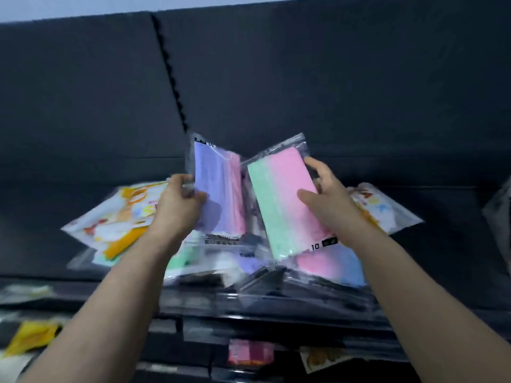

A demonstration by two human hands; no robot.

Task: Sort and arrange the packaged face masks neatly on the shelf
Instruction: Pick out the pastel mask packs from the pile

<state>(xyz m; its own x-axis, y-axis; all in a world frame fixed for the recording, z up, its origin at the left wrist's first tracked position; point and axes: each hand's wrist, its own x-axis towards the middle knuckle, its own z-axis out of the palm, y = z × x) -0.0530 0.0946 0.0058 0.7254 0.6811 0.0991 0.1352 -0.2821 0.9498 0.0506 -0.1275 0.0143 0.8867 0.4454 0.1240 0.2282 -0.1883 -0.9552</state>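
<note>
Head view: at frame centre the left hand (177, 205) pinches a clear plastic packet of lilac-and-pink masks (219, 189). The right hand (326, 194) grips a clear packet of green-and-pink masks (284, 205), above the jumbled packets on the dark shelf (442, 272).

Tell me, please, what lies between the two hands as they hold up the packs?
In the head view, the left hand and right hand have only their own packs between them: the lilac-pink pack and the green-pink pack.

I am reaching both bare forearms forward and up, wrists slightly bent. My left hand (179, 205) is pinching with thumb over curled fingers; my right hand (325, 189) is gripping with thumb in front, fingers wrapped behind.
</note>
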